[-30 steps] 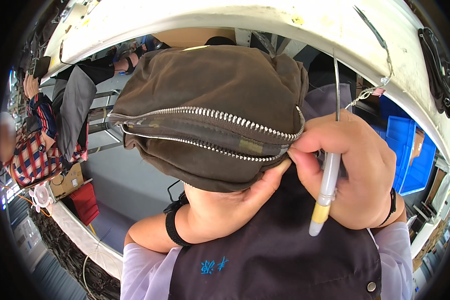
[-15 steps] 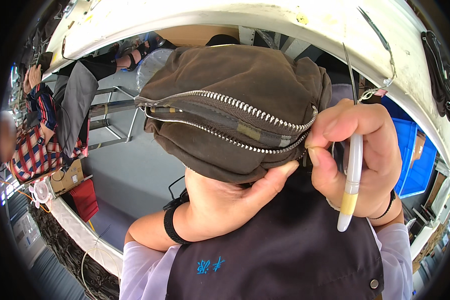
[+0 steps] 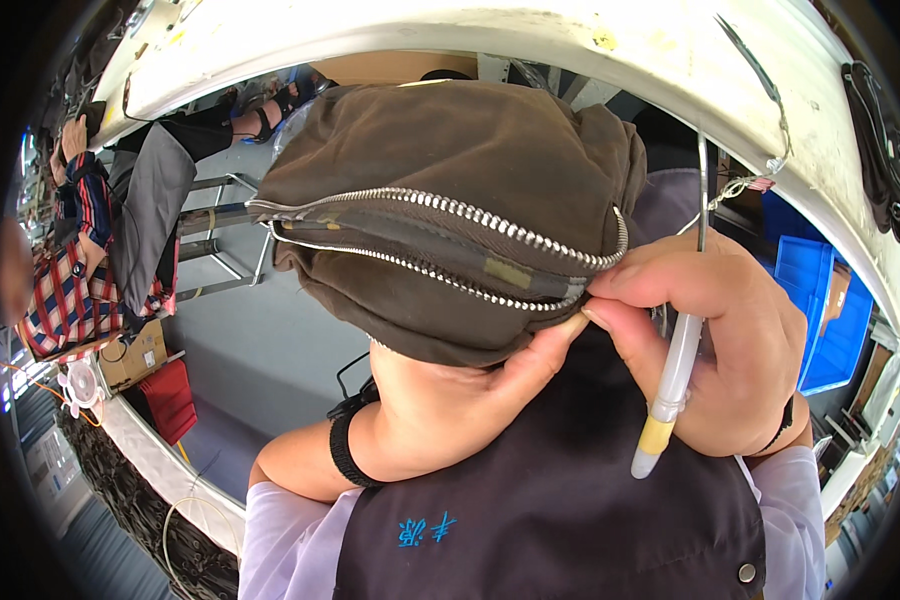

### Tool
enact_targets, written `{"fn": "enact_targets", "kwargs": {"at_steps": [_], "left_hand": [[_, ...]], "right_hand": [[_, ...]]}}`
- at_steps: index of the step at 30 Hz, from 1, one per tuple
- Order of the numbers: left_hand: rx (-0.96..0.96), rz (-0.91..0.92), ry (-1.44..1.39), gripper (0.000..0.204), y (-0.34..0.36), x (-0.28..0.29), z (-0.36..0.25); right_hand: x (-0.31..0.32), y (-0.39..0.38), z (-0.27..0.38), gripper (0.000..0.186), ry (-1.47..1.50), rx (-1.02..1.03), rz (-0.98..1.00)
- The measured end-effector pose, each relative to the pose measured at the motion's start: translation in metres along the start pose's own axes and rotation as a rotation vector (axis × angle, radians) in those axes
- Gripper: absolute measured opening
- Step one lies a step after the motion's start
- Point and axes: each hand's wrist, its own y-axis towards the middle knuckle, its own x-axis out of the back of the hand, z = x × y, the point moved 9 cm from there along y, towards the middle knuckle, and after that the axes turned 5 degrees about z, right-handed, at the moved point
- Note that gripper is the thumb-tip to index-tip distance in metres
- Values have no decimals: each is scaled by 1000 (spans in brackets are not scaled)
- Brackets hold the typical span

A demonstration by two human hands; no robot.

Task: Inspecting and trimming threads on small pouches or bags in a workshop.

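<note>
A dark brown fabric bag (image 3: 450,140) is held up in front of me, its curved metal-toothed zipper (image 3: 470,215) parted along the side facing me. Camouflage-patterned strips show between the two rows of teeth. My left hand (image 3: 450,400) grips the bag from below, thumb against its lower right edge. At the right end of the zipper, thumb and forefinger of my right hand (image 3: 710,340) pinch the bag's edge. Tucked in that same hand is an awl-like tool (image 3: 678,365) with a thin metal shaft pointing up and a translucent white handle with a yellow band.
A white worktable (image 3: 420,35) curves across the far side. Thin pointed metal blades (image 3: 750,55) lie on it, tied to a twisted cord (image 3: 740,185). Blue plastic crates (image 3: 805,310) stand at right. On the left sits another person in a checked shirt (image 3: 65,300), near a metal-framed stool (image 3: 220,235).
My right hand has moved left and closed in on the zipper's end, and the tool in it now stands at a different tilt. The bag has shifted slightly left.
</note>
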Motion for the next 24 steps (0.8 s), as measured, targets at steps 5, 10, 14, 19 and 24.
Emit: {"fn": "enact_targets", "kwargs": {"at_steps": [5,10,14,19,24], "left_hand": [[1,160,169,30,-4,-9,-2],[38,215,130,35,-2,-11,4],[155,198,-206,50,-2,-13,17],[167,250,-351,58,4,-18,15],[119,101,-427,27,10,-10,14]], "right_hand": [[-5,12,-4,28,-31,24,161],[-12,8,-15,26,55,14,150],[-14,3,-22,27,180,-55,139],[-20,-8,-52,31,898,-394,73],[-12,-18,-69,37,1042,-441,-57]]}}
